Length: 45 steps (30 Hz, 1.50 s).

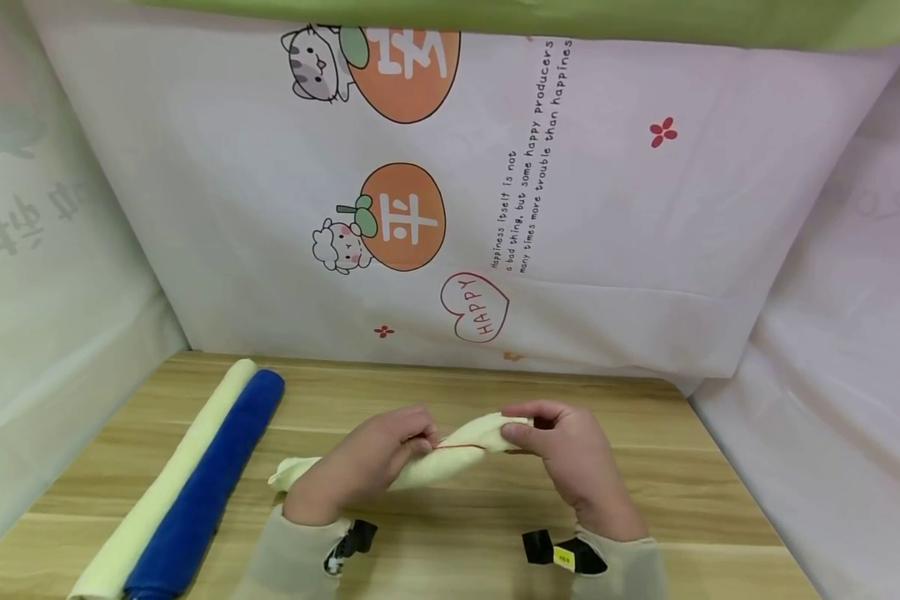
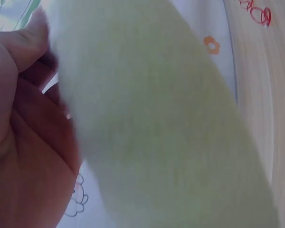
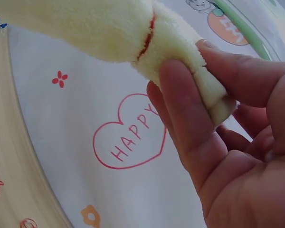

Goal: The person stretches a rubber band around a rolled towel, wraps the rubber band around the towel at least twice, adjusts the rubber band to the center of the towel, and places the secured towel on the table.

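A pale yellow rolled towel [image 1: 450, 467] is lifted at its right end in the head view. My right hand [image 1: 562, 442] pinches that end between thumb and fingers; the right wrist view shows the grip on the towel's folded tip [image 3: 211, 90]. A thin red cord [image 1: 461, 447] crosses the roll and presses into it. My left hand [image 1: 378, 454] lies over the roll, its curled fingertips pinching where the cord meets them. In the left wrist view the towel [image 2: 156, 118] fills the middle, hiding part of these fingers.
Another pale yellow roll [image 1: 172, 475] and a blue roll [image 1: 210, 492] lie side by side on the wooden table [image 1: 682, 500], at the left. Printed white cloth [image 1: 607, 208] hangs behind the table and along both sides.
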{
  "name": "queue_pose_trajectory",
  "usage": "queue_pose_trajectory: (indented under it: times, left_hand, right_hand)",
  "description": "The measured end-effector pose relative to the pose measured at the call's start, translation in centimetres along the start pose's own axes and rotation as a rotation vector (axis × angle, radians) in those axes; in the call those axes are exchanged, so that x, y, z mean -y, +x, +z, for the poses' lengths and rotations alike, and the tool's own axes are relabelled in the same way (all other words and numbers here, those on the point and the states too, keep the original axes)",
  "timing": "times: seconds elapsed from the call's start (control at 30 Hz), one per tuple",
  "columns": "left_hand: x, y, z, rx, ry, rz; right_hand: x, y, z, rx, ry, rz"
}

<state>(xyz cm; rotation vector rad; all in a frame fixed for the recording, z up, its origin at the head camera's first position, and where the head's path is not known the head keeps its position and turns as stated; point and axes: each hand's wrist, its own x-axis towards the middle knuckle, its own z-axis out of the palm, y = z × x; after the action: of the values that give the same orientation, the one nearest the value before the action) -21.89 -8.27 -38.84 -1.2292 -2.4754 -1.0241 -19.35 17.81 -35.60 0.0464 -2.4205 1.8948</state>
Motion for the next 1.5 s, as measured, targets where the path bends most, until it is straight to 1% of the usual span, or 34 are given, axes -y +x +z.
queue_pose_trajectory:
  times: [0.07, 0.23, 0.3, 0.37, 0.43, 0.5, 0.6, 0.67, 0.73, 0.9, 1.03, 1.1, 1.2, 1.27, 1.37, 1.43, 1.5]
  left_hand:
    - [0.0, 0.0, -0.1, -0.002, 0.011, 0.014]
    - [-0.6, 0.2, 0.2, -0.009, 0.076, -0.005]
    - [-0.9, 0.3, 0.3, -0.037, 0.096, -0.016]
    - [-1.3, 0.4, 0.3, -0.089, 0.105, -0.016]
    - [-1.7, 0.5, 0.4, -0.15, 0.109, 0.009]
    - [-2.0, 0.6, 0.5, -0.205, 0.121, 0.063]
    - [-2.6, 1.0, 0.8, -0.253, 0.171, 0.158]
    - [-2.8, 1.2, 1.1, -0.275, 0.209, 0.205]
    - [-3.0, 1.3, 1.3, -0.289, 0.249, 0.223]
    - [-3.1, 1.5, 1.7, -0.32, 0.308, 0.223]
    - [-3.2, 1.6, 2.1, -0.32, 0.341, 0.228]
    - [-3.3, 1.7, 2.2, -0.295, 0.345, 0.233]
    - [-3.2, 1.8, 2.3, -0.253, 0.345, 0.259]
    - [-3.1, 1.7, 2.3, -0.228, 0.331, 0.281]
    - [-3.0, 1.6, 2.3, -0.205, 0.314, 0.309]
    - [-2.9, 1.5, 2.2, -0.179, 0.3, 0.304]
    - [-2.9, 1.3, 2.0, -0.144, 0.278, 0.282]
  right_hand:
    - [0.0, 0.0, 0.0, -0.001, 0.033, 0.006]
    - [0.0, 0.1, 1.0, 0.067, 0.167, 0.018]
    - [0.0, 0.1, 1.4, 0.078, 0.209, 0.021]
    - [-0.1, 0.2, 1.6, 0.059, 0.235, 0.03]
    - [-0.2, 0.2, 1.6, 0.043, 0.249, 0.037]
    - [-0.3, 0.1, 1.6, 0.038, 0.251, 0.044]
    - [-0.2, 0.1, 1.6, 0.043, 0.25, 0.045]
    - [-0.2, 0.1, 1.7, 0.047, 0.255, 0.05]
    - [-0.1, 0.0, 1.6, 0.051, 0.279, 0.061]
    - [0.2, 0.0, 1.6, 0.068, 0.387, 0.095]
    - [0.4, -0.1, 1.6, 0.095, 0.431, 0.107]
    - [0.4, -0.1, 1.6, 0.111, 0.435, 0.106]
    - [0.2, -0.2, 1.4, 0.119, 0.442, 0.1]
    - [0.2, -0.1, 1.2, 0.113, 0.447, 0.096]
    - [0.1, 0.0, 0.8, 0.077, 0.46, 0.091]
    - [0.1, 0.1, 0.4, 0.059, 0.46, 0.085]
    - [-0.1, 0.2, 0.0, 0.041, 0.464, 0.081]
